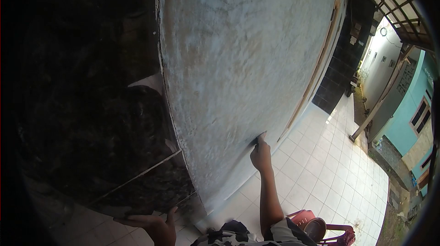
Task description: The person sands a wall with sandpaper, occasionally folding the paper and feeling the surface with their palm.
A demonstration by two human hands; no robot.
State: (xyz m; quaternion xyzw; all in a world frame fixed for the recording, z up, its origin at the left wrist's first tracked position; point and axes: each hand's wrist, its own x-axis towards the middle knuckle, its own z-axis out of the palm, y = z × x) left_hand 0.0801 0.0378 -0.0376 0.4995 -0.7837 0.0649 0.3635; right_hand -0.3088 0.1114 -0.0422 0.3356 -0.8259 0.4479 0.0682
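Observation:
My right hand [261, 156] is at the lower part of a patchy pale blue-grey wall [238, 58], arm stretched forward. Its fingers are closed round a small dark flat piece [259, 138], mostly hidden by the hand, right at the wall surface; I cannot tell its exact kind. Low at the left, my left hand [158, 228] has its fingers stretched out and the thumb apart. It overlaps the bottom of a glossy black tiled surface [151, 172] and holds nothing. A rough, chipped edge [168, 104] runs between the black tiles and the painted wall.
A red plastic chair [300, 217] stands beside my right arm, with a brown round container [315, 228] at it. White floor tiles [316, 163] stretch along the wall. Farther off are a wooden post [380, 104] and a turquoise house [408, 127].

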